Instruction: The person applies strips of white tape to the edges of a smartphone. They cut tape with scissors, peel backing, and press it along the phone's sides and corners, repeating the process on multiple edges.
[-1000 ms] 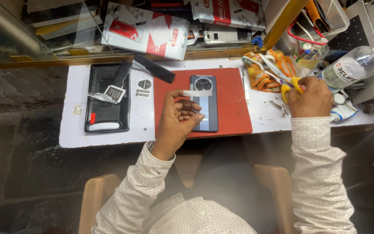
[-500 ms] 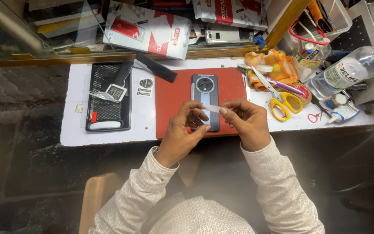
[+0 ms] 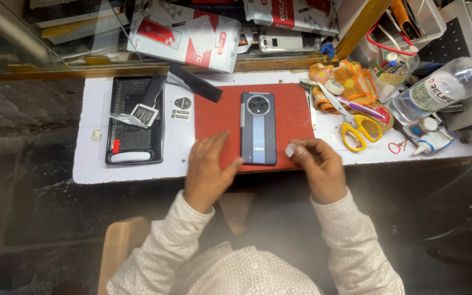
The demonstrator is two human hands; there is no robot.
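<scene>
— since half a second ago, what's changed?

— both hands have dropped apart. they were pinched together over the phone (image 3: 258, 128); now my left hand (image 3: 207, 170) lies flat and open on the red mat (image 3: 290, 112), fingers spread, holding nothing, thumb just touching the phone's lower left corner. my right hand (image 3: 319, 166) sits at the mat's lower right corner, fingers curled in, pinching a small whitish bit (image 3: 290, 149) between thumb and fingertip. what that bit is, i can't tell.

— and the phone itself?

— it hasn't moved: face down in the middle of the mat, dark back with a grey stripe, round camera ring at the far end.

— what's the surface like?

— a white board (image 3: 86, 158) laid as a worktop over a dark stone-like counter. on its left side lies a black mesh tray (image 3: 132, 117) with a small white strip and a card in it. right of the mat are yellow-handled scissors (image 3: 359, 128), an orange cloth (image 3: 350, 82) and a clear plastic bottle (image 3: 438, 90) lying on its side near small tubes.

— and beyond that?

— a wooden ledge runs along the far edge, with red-and-white boxes (image 3: 187, 35) piled behind it. near me, the wooden stool (image 3: 118, 246) shows under my pale patterned sleeves.
</scene>
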